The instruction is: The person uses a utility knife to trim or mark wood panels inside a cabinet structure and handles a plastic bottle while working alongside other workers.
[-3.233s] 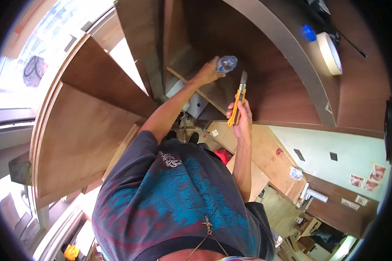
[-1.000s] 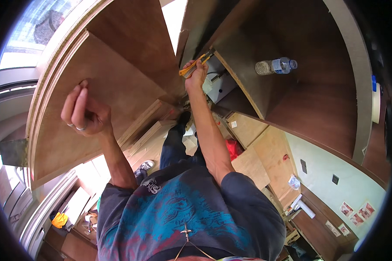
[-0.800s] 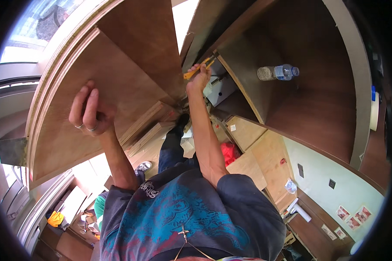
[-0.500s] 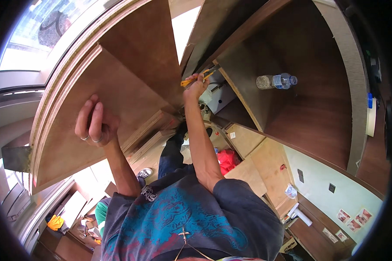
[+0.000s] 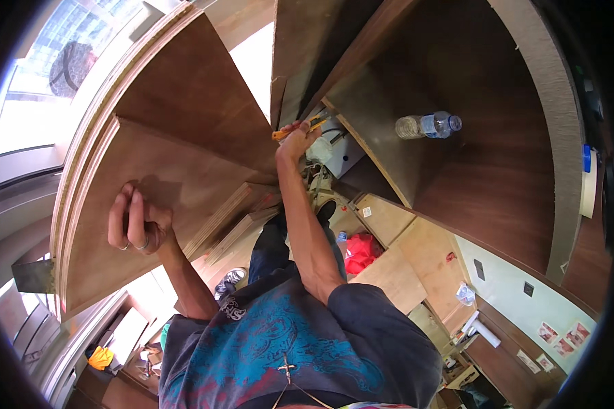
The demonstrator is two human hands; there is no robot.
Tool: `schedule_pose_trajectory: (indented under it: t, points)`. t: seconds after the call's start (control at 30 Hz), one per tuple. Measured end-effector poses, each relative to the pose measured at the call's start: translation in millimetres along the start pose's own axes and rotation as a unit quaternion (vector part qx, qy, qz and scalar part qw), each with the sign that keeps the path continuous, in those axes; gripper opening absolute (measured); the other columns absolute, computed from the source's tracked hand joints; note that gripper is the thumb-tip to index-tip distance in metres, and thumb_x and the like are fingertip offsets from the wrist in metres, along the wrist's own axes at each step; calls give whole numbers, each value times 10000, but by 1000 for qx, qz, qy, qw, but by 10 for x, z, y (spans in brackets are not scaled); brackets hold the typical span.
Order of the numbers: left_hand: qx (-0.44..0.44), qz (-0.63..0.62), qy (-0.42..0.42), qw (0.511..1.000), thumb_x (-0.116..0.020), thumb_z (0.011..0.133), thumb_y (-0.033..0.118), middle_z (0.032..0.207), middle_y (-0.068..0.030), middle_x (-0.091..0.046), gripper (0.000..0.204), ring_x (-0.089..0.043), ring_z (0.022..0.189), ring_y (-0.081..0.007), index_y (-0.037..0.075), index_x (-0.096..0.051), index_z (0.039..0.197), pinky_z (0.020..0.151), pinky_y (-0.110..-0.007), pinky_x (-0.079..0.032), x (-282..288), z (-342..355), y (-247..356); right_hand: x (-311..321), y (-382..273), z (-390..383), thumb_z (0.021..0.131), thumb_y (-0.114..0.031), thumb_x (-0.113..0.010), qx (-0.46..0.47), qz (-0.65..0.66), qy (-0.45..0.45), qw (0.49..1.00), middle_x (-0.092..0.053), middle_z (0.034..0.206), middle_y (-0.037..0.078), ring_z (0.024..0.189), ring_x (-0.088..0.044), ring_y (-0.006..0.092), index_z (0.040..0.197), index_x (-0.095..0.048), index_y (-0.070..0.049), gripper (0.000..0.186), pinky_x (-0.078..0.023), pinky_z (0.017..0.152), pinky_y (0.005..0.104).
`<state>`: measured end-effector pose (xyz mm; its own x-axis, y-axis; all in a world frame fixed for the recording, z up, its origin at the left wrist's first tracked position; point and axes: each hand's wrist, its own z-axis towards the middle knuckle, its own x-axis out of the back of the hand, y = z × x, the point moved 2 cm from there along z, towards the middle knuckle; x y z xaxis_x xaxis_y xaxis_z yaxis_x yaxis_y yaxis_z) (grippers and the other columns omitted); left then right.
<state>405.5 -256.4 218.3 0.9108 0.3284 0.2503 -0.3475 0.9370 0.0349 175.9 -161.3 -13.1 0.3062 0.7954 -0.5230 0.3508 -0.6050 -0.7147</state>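
The right hand (image 5: pixel 299 136) is clamped on a light, rigid yellow-handled tool (image 5: pixel 295 129) at the cabinet corner, best gripped mid-handle, while the left hand (image 5: pixel 135 225), fingers together, braces the stiff, heavy brown panel (image 5: pixel 184 163).

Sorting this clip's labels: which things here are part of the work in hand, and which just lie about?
In use: left hand pressed on wooden panel; right hand gripping orange-handled tool at cabinet.
Lying about: water bottle, tape roll, red bag.

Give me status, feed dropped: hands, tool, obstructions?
Left hand flat on brown panel. Right hand gripping yellow-handled tool at panel joint. Water bottle well aside.
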Motion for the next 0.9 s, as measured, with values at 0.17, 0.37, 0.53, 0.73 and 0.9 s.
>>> schedule_pose_trajectory:
  t: [0.17, 0.37, 0.53, 0.73, 0.9]
  points:
    - [-2, -6, 7, 1000, -510, 859, -158, 1110, -150, -482, 216, -666, 833, -260, -16, -596, 996, 748, -320, -653, -23, -9, -3, -115, -22, 41, 1041, -161, -413, -11, -32, -21, 999, -481, 771, 34, 581, -491, 146, 1079, -351, -102, 94, -474, 547, 314]
    - [2, 7, -19, 1000, -498, 852, -172, 1125, -143, -477, 239, -671, 874, -260, -21, -600, 1005, 785, -322, -647, 9, -1, 1, 146, -158, 69, 1044, -179, -429, -49, -29, -77, 995, -472, 753, 25, 575, -492, 147, 1020, -382, -104, 92, -487, 550, 324]
    - [17, -8, -27, 999, -492, 836, -183, 1130, -137, -476, 267, -673, 905, -267, -20, -606, 1015, 801, -326, -642, 5, 48, 47, 105, -72, 183, 1048, -246, -461, -72, -30, -66, 995, -460, 738, 14, 584, -485, 144, 961, -417, -109, 169, -490, 555, 332]
    - [56, -21, -37, 998, -470, 844, -172, 1143, -146, -463, 255, -666, 928, -301, -37, -602, 1015, 822, -350, -626, 56, 10, 124, 108, -170, 83, 1051, -221, -455, -124, -27, -82, 989, -460, 747, 10, 600, -492, 135, 966, -414, -103, 151, -493, 559, 324]
    - [-9, -80, -6, 997, -458, 856, -156, 1145, -167, -456, 241, -656, 957, -329, -53, -583, 1035, 837, -371, -619, -187, 560, 352, 33, -25, 238, 1060, -176, -401, -88, -32, -72, 993, -450, 759, 7, 582, -485, 123, 1009, -363, -109, 92, -496, 555, 306]
